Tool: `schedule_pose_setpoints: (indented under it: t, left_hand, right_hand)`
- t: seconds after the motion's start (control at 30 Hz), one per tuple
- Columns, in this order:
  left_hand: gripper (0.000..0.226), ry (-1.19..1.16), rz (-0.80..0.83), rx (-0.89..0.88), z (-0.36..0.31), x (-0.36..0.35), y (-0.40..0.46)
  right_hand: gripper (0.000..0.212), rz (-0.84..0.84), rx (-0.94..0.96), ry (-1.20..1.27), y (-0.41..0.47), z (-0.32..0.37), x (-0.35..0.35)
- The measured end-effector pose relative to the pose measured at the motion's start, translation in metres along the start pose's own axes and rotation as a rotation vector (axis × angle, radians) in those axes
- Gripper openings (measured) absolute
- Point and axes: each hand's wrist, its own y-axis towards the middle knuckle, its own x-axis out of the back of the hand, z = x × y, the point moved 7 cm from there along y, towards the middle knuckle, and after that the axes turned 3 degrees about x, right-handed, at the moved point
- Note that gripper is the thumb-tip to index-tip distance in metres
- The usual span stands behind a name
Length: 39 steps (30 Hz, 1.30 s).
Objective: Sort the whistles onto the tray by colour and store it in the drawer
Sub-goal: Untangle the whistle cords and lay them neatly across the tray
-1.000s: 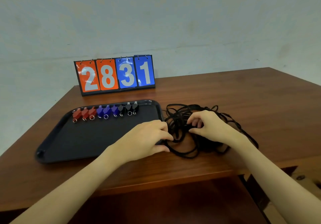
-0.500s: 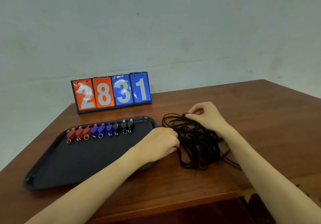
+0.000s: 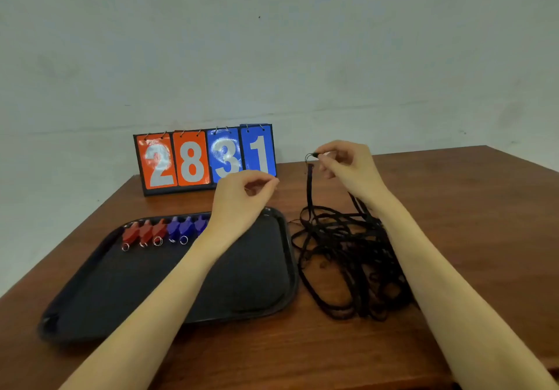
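Observation:
A black tray (image 3: pixel 242 287) lies on the left of the wooden table. Along its far edge stands a row of whistles: three red whistles (image 3: pixel 145 232), then blue whistles (image 3: pixel 185 228); the rest of the row is hidden behind my left arm. My left hand (image 3: pixel 242 202) hovers above the tray's far right corner, fingers curled, thumb near fingertip, with nothing visible between them. A tangled pile of black lanyards (image 3: pixel 341 256) lies right of the tray. My right hand (image 3: pixel 348 169) pinches the end of one lanyard (image 3: pixel 309 190), lifted above the pile.
An orange and blue flip scoreboard (image 3: pixel 205 159) reading 2831 stands at the table's back edge against the wall. The brown table (image 3: pixel 472 223) extends to the right of the lanyards. Its front edge runs along the bottom of the view.
Both hands have risen off the lanyard pile. The right hand has drawn one lanyard end upward; the left hand has let go of the cords and moved up over the tray.

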Motion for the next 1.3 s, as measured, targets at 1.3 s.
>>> schedule_pose_setpoints:
  t: [1.3]
  left_hand:
    - [0.023, -0.270, 0.113, 0.204, 0.005, -0.033, -0.018]
  right_hand:
    - [0.014, 0.254, -0.104, 0.157, -0.030, -0.014, -0.014]
